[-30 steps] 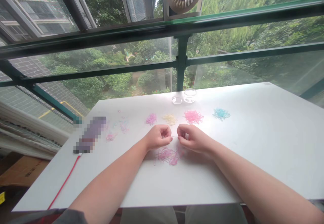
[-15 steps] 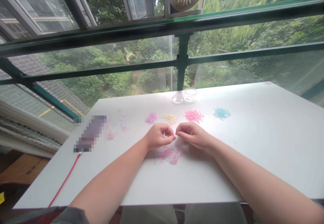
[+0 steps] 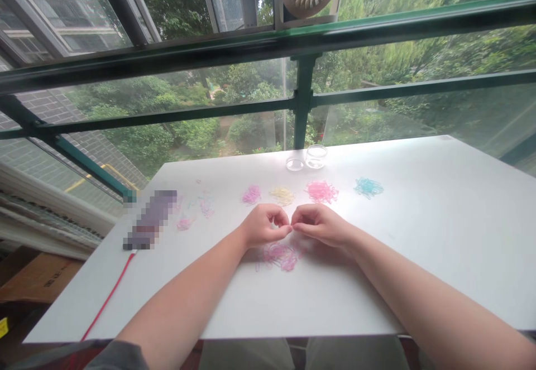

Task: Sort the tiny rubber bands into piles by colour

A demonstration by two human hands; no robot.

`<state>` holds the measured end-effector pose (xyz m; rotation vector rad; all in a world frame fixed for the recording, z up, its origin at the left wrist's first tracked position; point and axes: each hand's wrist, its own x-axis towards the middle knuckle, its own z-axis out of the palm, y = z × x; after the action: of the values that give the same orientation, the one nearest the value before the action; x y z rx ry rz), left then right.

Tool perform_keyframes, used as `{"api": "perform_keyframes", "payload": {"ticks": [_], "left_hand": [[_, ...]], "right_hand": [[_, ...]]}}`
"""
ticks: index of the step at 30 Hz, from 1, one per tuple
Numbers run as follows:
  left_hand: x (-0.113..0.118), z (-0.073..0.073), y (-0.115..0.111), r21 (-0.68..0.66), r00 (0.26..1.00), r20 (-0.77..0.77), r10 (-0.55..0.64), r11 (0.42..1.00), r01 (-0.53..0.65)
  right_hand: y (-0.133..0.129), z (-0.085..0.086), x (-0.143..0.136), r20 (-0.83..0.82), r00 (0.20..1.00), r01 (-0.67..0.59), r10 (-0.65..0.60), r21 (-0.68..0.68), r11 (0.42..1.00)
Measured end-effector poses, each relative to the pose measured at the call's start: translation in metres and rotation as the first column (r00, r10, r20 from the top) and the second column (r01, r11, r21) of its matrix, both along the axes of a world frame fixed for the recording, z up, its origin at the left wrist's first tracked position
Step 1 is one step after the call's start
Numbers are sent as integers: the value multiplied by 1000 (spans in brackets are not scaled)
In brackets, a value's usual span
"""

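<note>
My left hand (image 3: 268, 225) and my right hand (image 3: 320, 224) meet fingertip to fingertip above the middle of the white table (image 3: 335, 308). Both are closed in a pinch; whatever sits between the fingertips is too small to make out. Just below them lies a loose pile of pink-purple bands (image 3: 280, 256). Beyond the hands, in a row, are a purple pile (image 3: 251, 194), a pale yellow pile (image 3: 282, 195), a bright pink pile (image 3: 321, 191) and a teal pile (image 3: 368, 187).
A clear round jar (image 3: 316, 158) and a clear lid (image 3: 295, 164) stand near the back edge. Scattered mixed bands (image 3: 206, 207) lie at the left, beside a blurred-out dark object (image 3: 151, 219) with a red cable (image 3: 108, 296). Behind the table runs a green railing (image 3: 188, 111).
The fingertips of both hands have come slightly closer together and now appear to touch. The camera view has shifted very slightly.
</note>
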<state>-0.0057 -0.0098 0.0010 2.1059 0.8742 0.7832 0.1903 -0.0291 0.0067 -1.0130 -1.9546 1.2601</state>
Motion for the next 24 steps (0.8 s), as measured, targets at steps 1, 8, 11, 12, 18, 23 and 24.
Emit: {"api": "perform_keyframes", "payload": {"ticks": [1, 8, 11, 12, 18, 23, 24], "left_hand": [[0, 1, 0, 0, 1000, -1, 3, 1000, -3], [0, 4, -1, -17, 1000, 3, 0, 1000, 0], [-1, 5, 0, -34, 1000, 17, 10, 999, -9], [-2, 5, 1, -37, 1000, 22, 13, 999, -12], [-5, 3, 4, -42, 999, 41, 26, 999, -24], [-6, 2, 6, -35, 995, 78, 68, 997, -65], [-5, 2, 7, -34, 994, 82, 75, 997, -72]], "right_hand": [[0, 0, 0, -2, 1000, 4, -4, 5, 1000], [2, -1, 1, -49, 998, 38, -37, 17, 999], [3, -1, 2, -86, 995, 57, -55, 20, 998], [4, -1, 2, -90, 994, 63, -60, 25, 998], [6, -1, 6, -142, 984, 110, -108, 4, 994], [10, 0, 13, -213, 964, 143, -157, -80, 987], [10, -1, 13, -211, 965, 140, -158, -97, 985]]}}
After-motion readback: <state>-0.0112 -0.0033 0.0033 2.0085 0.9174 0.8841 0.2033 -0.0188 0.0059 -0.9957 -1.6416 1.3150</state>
